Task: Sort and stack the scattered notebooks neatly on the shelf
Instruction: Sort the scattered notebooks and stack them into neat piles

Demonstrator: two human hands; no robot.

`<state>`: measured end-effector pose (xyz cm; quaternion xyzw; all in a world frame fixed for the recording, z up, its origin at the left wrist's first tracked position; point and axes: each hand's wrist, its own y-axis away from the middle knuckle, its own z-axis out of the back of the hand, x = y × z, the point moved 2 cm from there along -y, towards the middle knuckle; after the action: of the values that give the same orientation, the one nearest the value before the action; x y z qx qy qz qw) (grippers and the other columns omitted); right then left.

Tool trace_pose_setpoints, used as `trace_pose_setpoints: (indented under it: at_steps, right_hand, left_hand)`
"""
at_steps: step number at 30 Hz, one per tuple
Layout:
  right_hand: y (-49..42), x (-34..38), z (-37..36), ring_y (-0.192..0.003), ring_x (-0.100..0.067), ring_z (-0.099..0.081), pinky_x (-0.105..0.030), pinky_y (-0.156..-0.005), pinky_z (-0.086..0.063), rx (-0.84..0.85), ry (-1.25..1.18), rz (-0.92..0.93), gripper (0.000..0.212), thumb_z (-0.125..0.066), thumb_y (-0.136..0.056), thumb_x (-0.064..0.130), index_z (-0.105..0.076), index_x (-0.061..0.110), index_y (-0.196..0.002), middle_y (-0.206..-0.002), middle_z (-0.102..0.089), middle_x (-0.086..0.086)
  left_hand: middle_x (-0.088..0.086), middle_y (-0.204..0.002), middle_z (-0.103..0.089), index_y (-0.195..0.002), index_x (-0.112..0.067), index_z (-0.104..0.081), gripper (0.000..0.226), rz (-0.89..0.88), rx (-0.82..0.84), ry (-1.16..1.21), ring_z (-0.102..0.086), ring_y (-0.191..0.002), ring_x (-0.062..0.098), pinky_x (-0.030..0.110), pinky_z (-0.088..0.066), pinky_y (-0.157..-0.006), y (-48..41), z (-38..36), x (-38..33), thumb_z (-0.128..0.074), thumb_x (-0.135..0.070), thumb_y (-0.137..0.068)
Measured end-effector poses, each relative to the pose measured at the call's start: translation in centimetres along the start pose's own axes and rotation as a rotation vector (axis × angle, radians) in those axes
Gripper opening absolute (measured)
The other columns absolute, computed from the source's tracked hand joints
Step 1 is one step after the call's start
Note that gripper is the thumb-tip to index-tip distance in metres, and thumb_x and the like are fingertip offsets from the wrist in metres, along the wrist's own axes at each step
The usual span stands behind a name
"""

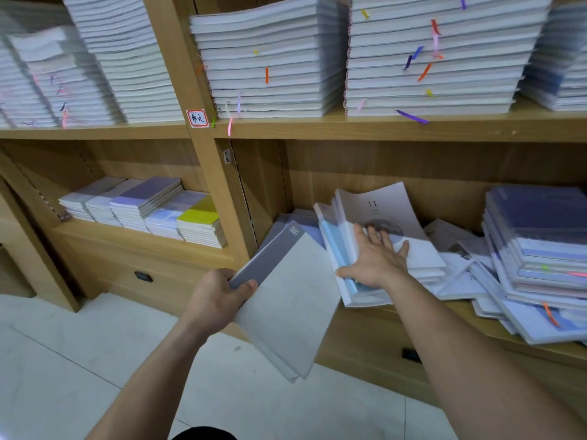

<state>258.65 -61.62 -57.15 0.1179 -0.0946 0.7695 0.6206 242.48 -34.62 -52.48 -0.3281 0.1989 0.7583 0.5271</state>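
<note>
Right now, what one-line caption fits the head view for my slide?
Left hand grips a grey-spined notebook while the right hand presses a loose pile on the lower shelf.

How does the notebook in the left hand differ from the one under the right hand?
The grey-spined notebook is plain and held in the air by the left hand; the "11" notebook has a round picture and lies on a pile, the right hand flat on it. Both have pale covers.
</note>
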Motion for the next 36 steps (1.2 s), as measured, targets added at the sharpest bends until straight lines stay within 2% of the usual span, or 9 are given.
trace_pose_setpoints:
  at_steps: [9,12,15,21,24,28,32,34,36]
  right_hand:
    - [0.8,0.7,0.3,-0.154,-0.028,0.006,-0.068,-0.115,0.003,0.033,0.036,-0.017,0.119,-0.067,-0.074,0.07,0.008,0.031,-0.158,-0.168,0.004,-0.002]
    - [1.4,0.7,0.7,-0.154,-0.027,-0.005,-0.07,-0.116,-0.001,0.023,0.028,-0.002,0.11,-0.063,-0.077,0.07,-0.001,0.03,-0.159,-0.168,-0.005,-0.002]
    - [3.5,0.0,2.2,-0.15,-0.024,-0.022,-0.062,-0.12,-0.004,-0.022,-0.043,0.012,0.093,-0.053,-0.083,0.071,-0.019,0.026,-0.157,-0.165,-0.022,0.0]
    - [10.1,-1.3,5.7,-0.148,-0.023,-0.028,-0.049,-0.123,-0.01,-0.01,-0.137,0.092,0.085,-0.051,-0.09,0.068,-0.024,0.024,-0.158,-0.163,-0.029,-0.001]
    - [12.6,-1.6,7.4,-0.142,-0.02,-0.039,-0.042,-0.114,-0.034,0.0,-0.245,0.115,0.085,-0.052,-0.089,0.069,-0.026,0.026,-0.157,-0.159,-0.036,0.005]
    - [14.0,-2.6,9.1,-0.121,-0.017,-0.055,-0.037,-0.099,-0.046,0.013,-0.369,0.078,0.075,-0.048,-0.095,0.063,-0.029,0.023,-0.155,-0.141,-0.055,0.006]
    - [13.5,-3.9,8.3,-0.097,-0.011,-0.067,-0.034,-0.083,-0.055,0.056,-0.693,0.038,0.052,-0.055,-0.097,0.05,-0.046,0.027,-0.143,-0.115,-0.069,0.007]
    - [12.4,-4.8,7.1,-0.1,-0.012,-0.069,-0.039,-0.088,-0.057,0.044,-0.932,0.013,0.042,-0.063,-0.096,0.036,-0.051,0.026,-0.135,-0.116,-0.07,0.008]
    - [11.0,-5.8,6.2,-0.11,-0.011,-0.065,-0.033,-0.091,-0.055,-0.057,-1.019,-0.004,0.038,-0.066,-0.096,0.023,-0.052,0.028,-0.131,-0.116,-0.067,0.015]
  left_hand:
    - [-0.003,-0.066,-0.06,-0.081,-0.017,-0.064,0.017,-0.017,-0.007,0.03,-0.053,-0.059,0.015,0.026,-0.037,-0.05,3.1,2.6,0.9,-0.07,-0.031,-0.089]
    - [0.001,-0.07,-0.06,-0.084,-0.017,-0.064,0.018,-0.026,-0.011,0.063,-0.052,-0.061,0.017,0.027,-0.038,-0.051,4.1,3.8,0.7,-0.07,-0.033,-0.088]
    - [0.003,-0.074,-0.066,-0.087,-0.02,-0.065,0.025,-0.044,0.001,0.114,-0.06,-0.066,0.023,0.033,-0.045,-0.056,5.0,5.2,0.6,-0.071,-0.044,-0.081]
    - [0.002,-0.081,-0.074,-0.091,-0.025,-0.069,0.019,-0.117,0.016,0.24,-0.071,-0.076,0.024,0.045,-0.055,-0.069,6.8,6.6,-1.3,-0.072,-0.041,-0.081]
    - [0.005,-0.083,-0.074,-0.094,-0.021,-0.069,0.031,-0.143,0.007,0.321,-0.07,-0.079,0.028,0.042,-0.054,-0.069,7.3,5.8,-3.0,-0.067,-0.045,-0.075]
    - [0.003,-0.086,-0.074,-0.099,-0.021,-0.068,0.037,-0.141,-0.002,0.456,-0.071,-0.082,0.026,0.045,-0.055,-0.072,6.3,2.3,-5.8,-0.069,-0.05,-0.075]
    - [0.009,-0.086,-0.07,-0.102,-0.011,-0.064,0.021,-0.133,0.008,0.584,-0.069,-0.075,0.022,0.026,-0.052,-0.055,4.1,-3.3,-9.0,-0.067,-0.03,-0.094]
    - [0.008,-0.087,-0.071,-0.104,-0.007,-0.062,0.022,-0.095,0.048,0.656,-0.07,-0.076,0.019,0.031,-0.056,-0.057,2.5,-6.3,-10.3,-0.063,-0.027,-0.097]
    - [0.01,-0.092,-0.073,-0.106,-0.006,-0.062,0.028,-0.079,0.073,0.656,-0.072,-0.083,0.025,0.043,-0.06,-0.067,0.7,-9.1,-11.1,-0.063,-0.033,-0.096]
